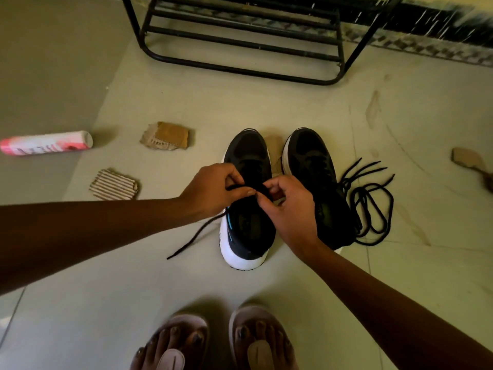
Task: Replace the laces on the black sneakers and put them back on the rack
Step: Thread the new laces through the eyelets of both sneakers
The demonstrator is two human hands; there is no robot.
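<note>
- Pink-and-white cylindrical can (46, 142): lies on its side on the pale tiled floor (266, 108), toward the floor's left edge.
- Ribbed strip of corrugated cardboard (114, 184): flat on the floor, right of the can and closer to the near edge.
- Torn brown cardboard piece (165, 136): flat on the floor, near the sneakers' toes on their left.
- Left hand (213, 189): reaches in from the left. Thumb and forefinger pinch the black lace (241, 186) above the first sneaker's tongue.
- Two feet in pale sandals (170, 340): planted at the floor's near edge.
- Black lace: one free end trails from below the left hand down onto the floor, slanting left toward the near edge.
- Black sneaker with a thick white sole (246, 148): stands mid-floor, toe toward the far edge, heel toward the person.
- Black metal tube rack (240, 36): stands at the floor's far edge by the wall, well apart from the sneakers.
- Right hand (290, 209): fingers curled, thumb and fingertips pinching the same lace, just beside the left thumb.
- Second black sneaker (309, 156): stands just beside the first, on its right, pointing the same way.
- Loose black laces (373, 198): coiled in loops on the floor against the second sneaker's right side.
- Small brown cardboard scrap (466, 158): lies toward the floor's right edge.
</note>
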